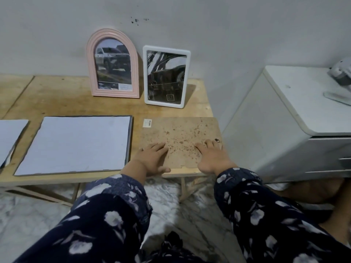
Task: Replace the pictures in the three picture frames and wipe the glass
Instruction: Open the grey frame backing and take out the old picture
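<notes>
A third picture frame (178, 133) lies face down at the table's front right, its speckled brown backing board up, with a barcode sticker at its far left corner. My left hand (152, 158) rests flat on the board's near left part, fingers spread. My right hand (210, 154) presses flat on its near right part, beside a small black clip. A pink arched frame (113, 63) with a car picture stands against the wall. To its right stands a white rectangular frame (166, 76) with a dark picture.
A large white sheet (76, 145) lies face down on the wooden table (57, 97) left of the board, and another sheet (9, 137) sits at the far left edge. A white cabinet (296, 114) stands close to the table's right side. Marble floor lies below.
</notes>
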The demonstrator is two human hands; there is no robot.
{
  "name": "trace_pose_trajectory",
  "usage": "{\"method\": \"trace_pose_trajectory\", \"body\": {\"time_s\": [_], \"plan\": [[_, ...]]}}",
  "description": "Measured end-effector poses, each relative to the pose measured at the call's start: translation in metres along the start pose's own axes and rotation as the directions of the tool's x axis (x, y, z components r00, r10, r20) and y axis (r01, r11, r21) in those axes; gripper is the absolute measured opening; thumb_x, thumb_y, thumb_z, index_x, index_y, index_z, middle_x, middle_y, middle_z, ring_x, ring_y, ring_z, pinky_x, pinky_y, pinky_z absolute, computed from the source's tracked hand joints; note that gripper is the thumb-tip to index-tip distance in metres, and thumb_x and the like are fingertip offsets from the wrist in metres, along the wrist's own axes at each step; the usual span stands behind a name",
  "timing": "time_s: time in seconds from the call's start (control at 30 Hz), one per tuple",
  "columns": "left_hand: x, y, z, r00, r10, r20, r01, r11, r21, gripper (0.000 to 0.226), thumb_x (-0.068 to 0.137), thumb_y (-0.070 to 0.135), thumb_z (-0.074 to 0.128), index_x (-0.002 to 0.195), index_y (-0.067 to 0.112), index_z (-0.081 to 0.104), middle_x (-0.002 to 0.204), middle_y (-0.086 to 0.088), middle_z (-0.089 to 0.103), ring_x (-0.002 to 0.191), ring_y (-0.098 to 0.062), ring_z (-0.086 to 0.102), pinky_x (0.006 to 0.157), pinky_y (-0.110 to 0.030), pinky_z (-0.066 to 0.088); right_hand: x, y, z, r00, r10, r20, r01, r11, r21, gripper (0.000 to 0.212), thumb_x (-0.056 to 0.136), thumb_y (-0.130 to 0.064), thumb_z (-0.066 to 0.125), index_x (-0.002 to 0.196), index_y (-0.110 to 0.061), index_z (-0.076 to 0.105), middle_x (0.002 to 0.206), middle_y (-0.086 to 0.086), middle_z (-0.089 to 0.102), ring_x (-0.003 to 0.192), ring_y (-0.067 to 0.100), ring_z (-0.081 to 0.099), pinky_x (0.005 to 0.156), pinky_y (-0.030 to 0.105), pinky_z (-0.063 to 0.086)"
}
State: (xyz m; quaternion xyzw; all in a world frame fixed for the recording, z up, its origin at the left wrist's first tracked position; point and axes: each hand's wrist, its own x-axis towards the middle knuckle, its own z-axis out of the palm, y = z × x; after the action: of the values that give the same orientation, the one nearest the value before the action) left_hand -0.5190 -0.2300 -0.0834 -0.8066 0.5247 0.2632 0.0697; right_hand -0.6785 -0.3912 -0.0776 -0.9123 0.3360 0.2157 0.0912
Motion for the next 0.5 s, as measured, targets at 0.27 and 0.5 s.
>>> {"method": "trace_pose_trajectory", "body": {"time_s": [0.27,0.5], "plan": [[-0.036,-0.058,-0.001,0.957,-0.189,-0.221,0.165,0.979,-0.123,0.048,0.099,0.046,0.041,0.143,0.026,0.038,0.158,0.007,0.019,0.143,-0.017,0.022,0.115,-0.046,0.023,0.020,-0.077,-0.018,0.958,-0.265,-0.106,0.266,0.964,-0.005,0.055,0.084,-0.008,0.044,0.135,-0.026,0.045,0.147,0.007,0.031,0.138,0.029,0.021,0.114,0.047,0.017],[-0.094,-0.141,0.010,0.903,-0.400,-0.157,0.374,0.911,-0.172,0.062,0.100,0.046,0.040,0.153,0.022,0.018,0.162,0.007,0.007,0.148,-0.017,0.010,0.119,-0.046,0.017,0.031,-0.180,-0.018,0.849,-0.504,-0.159,0.515,0.857,0.030,0.042,0.094,-0.016,0.045,0.134,-0.027,0.050,0.149,0.001,0.034,0.140,0.023,0.024,0.113,0.040,0.019]]}}
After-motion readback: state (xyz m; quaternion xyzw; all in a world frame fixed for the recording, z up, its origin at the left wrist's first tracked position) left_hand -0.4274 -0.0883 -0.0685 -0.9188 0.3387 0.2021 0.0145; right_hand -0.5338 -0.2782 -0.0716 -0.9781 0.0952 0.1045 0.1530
